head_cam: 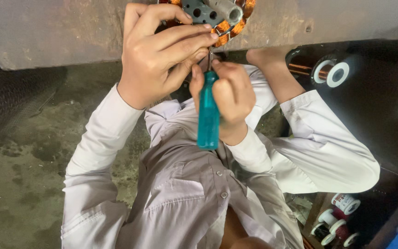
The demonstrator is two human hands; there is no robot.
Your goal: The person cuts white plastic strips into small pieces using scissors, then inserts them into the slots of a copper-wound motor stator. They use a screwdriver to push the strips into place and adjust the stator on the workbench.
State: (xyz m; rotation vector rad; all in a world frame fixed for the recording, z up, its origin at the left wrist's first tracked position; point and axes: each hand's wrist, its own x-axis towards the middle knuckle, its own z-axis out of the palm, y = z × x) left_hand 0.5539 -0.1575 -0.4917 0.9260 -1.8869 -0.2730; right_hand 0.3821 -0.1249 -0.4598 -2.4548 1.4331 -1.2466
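screwdriver (208, 115), one, translucent teal plastic handle, thin metal shaft; right hand (229, 99) fisted tight around it. just above the grip, one round stator (229, 20) with copper windings and grey hub, pinched by left hand (162, 55) fingertips.

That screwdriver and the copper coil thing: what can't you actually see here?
Head view only:
- Screwdriver tip: hidden behind the fingers of the left hand and right hand.
- Copper coil: mostly cut off by the top edge.
- Spools at right: in dark shadow, details unclear.
- Spools at bottom right: small, partly cut off.
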